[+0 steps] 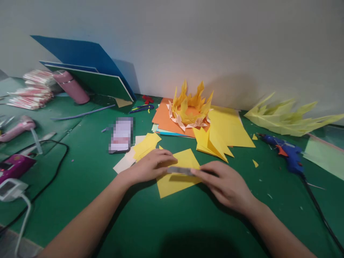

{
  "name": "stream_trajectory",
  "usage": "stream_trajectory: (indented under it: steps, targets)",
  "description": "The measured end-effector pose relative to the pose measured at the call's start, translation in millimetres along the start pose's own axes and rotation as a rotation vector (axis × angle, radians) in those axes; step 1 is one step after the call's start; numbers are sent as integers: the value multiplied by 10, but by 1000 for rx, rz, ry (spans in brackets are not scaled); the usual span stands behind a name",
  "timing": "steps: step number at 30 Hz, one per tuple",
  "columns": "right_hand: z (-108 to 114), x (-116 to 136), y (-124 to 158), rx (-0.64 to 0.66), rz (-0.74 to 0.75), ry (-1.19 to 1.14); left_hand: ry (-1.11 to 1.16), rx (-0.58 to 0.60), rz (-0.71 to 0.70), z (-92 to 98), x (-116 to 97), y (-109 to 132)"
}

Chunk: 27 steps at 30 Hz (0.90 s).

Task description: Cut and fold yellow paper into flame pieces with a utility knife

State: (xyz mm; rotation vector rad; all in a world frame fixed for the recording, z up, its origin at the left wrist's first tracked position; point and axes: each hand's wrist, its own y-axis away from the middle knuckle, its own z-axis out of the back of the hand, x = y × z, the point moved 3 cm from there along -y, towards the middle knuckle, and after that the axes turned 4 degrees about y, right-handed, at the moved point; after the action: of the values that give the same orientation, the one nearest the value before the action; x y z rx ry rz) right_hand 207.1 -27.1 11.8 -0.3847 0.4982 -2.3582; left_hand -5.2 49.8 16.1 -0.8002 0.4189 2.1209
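matte green table mat (pixel 80 179) under a plain pale wall, left hand (pixel 150 166) and right hand (pixel 225 182) each pinching an end of a thin grey strip (pixel 180 170) with closed fingertips, over a flat yellow paper square (pixel 174 184), spiky folded yellow paper crown (pixel 190 107) behind, blue plastic glue gun (pixel 288 154) at right

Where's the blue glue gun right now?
Head view, right side: the blue glue gun lies on the green mat, just below the pale green folded paper, right of the yellow sheets.
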Motion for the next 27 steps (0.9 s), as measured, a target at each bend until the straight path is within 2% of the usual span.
stream_trajectory:
  steps: [2, 5, 9, 12, 15, 19, 23, 27]
  targets:
    - [21, -121, 41, -105, -157, 138, -37, -8, 38, -16, -10, -1]
    - [-47, -210, 69, -78, -304, 283, -76, -29, 46, -41, -13, -5]
    - [-139, -203, 45, 11, -327, 341, -95, -47, 5, -70, 7, 0]
    - [-127, -141, 4, -61, -301, 308, -96, -103, -16, -73, 28, 10]
    - [-125, -27, -39, -141, -242, 96, -111, -173, -62, -70, 27, 12]
    - [-206, 139, -82, -73, -240, -239, -127, -228, -182, -74, -31, 2]
    - [-269, 220, -88, 13, -358, -505, -108, -283, -260, -67, -86, 6]
    - [-297, 218, -72, 52, -476, -795, -98, -299, -214, -78, -74, 12]
